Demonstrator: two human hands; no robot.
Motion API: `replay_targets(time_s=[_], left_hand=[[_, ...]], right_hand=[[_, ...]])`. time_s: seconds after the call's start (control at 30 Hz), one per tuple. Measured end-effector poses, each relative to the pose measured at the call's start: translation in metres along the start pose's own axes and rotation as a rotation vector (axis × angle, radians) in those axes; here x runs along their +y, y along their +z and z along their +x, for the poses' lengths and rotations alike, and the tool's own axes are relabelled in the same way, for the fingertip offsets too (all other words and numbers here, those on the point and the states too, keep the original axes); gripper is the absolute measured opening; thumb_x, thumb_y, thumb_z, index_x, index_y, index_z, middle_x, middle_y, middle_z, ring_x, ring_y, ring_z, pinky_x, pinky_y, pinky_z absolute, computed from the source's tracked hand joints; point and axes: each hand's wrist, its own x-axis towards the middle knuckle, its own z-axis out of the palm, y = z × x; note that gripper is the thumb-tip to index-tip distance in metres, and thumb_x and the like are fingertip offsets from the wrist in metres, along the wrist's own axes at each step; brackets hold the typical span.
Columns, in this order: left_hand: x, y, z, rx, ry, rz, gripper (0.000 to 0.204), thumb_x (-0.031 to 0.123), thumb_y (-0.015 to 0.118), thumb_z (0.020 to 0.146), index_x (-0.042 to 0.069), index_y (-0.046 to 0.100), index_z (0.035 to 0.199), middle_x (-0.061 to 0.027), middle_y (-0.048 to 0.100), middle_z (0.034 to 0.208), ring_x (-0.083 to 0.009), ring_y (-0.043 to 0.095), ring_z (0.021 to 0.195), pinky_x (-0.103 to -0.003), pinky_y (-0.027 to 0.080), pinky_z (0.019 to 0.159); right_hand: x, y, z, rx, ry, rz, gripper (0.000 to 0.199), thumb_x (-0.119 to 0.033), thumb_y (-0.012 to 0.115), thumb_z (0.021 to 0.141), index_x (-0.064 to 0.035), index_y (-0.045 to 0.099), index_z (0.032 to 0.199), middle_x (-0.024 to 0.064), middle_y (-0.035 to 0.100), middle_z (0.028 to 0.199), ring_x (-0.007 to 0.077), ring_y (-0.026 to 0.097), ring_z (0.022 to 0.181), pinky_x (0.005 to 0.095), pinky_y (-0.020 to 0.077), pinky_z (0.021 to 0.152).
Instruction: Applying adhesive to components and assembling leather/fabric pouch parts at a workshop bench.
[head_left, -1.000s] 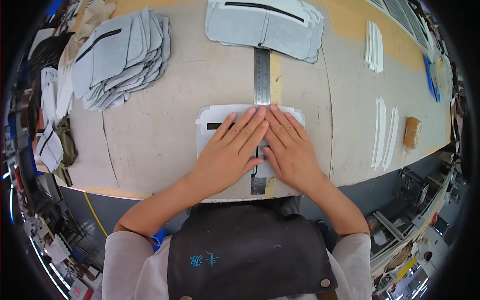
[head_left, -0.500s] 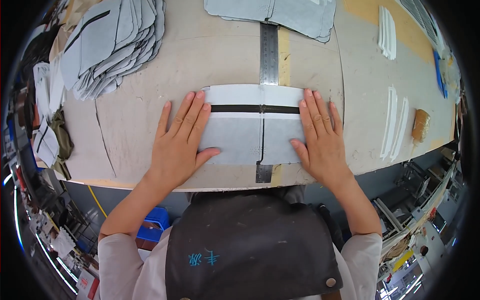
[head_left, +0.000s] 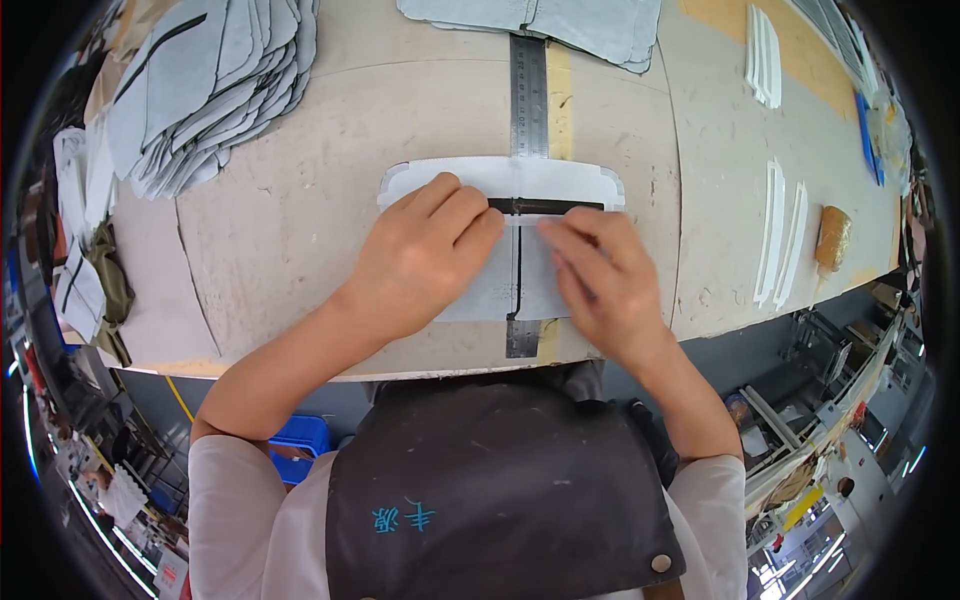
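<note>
Right now my left hand [head_left: 425, 255] and right hand [head_left: 600, 275] press flat, gripping nothing, on the grey fabric panel [head_left: 500, 180] at table centre; uneven pressure could skew it off the steel ruler [head_left: 528, 80] at twelve o'clock.

Two hands at bench: left hand [head_left: 425, 255], right hand [head_left: 605, 280], both on one pale grey fabric piece [head_left: 500, 180] with one black strip [head_left: 545, 206] across it. One steel ruler [head_left: 527, 85] running down bench middle. Two heaps of grey cut pieces: fanned stack [head_left: 205, 85] far left, smaller pile [head_left: 560, 20] top centre; number per heap too many to tell. White strips [head_left: 785, 230]: two near right, one small bundle [head_left: 762, 55] further up. One brown wrapped lump [head_left: 832, 236]. One blue crate [head_left: 300, 440] below bench.
</note>
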Motion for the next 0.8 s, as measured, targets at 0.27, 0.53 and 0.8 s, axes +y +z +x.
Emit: replay_targets(time_s=[0.27,0.53,0.8], left_hand=[[0.002,0.001,0.008,-0.078,0.158,0.163,0.031,0.004,0.069,0.065,-0.005,0.064,0.094,-0.0097,0.057,0.088,-0.0226,0.058,0.074,-0.031,0.05,0.057],[-0.001,0.006,0.011,-0.034,0.156,0.145,0.024,0.001,0.07,0.065,-0.004,0.061,0.087,-0.0106,0.055,0.085,-0.0222,0.057,0.065,-0.03,0.047,0.05],[0.002,0.007,0.005,0.004,0.094,0.069,0.029,-0.001,0.071,0.065,-0.007,0.061,0.092,-0.0135,0.058,0.089,-0.0252,0.058,0.068,-0.033,0.049,0.053]], right_hand=[[0.002,0.015,-0.005,-0.04,-0.118,-0.074,0.04,0.006,0.067,0.065,-0.0002,0.069,0.104,0.0061,0.054,0.103,0.0221,0.053,0.083,0.032,0.0491,0.068],[0.002,0.017,-0.006,-0.025,-0.105,-0.08,0.04,0.003,0.066,0.065,-0.002,0.07,0.104,0.0044,0.054,0.103,0.0205,0.053,0.086,0.031,0.0496,0.07],[0.004,0.018,-0.007,-0.034,-0.12,-0.099,0.039,0.002,0.066,0.067,-0.0014,0.069,0.106,0.0044,0.055,0.105,0.0211,0.054,0.088,0.0316,0.0495,0.072]])
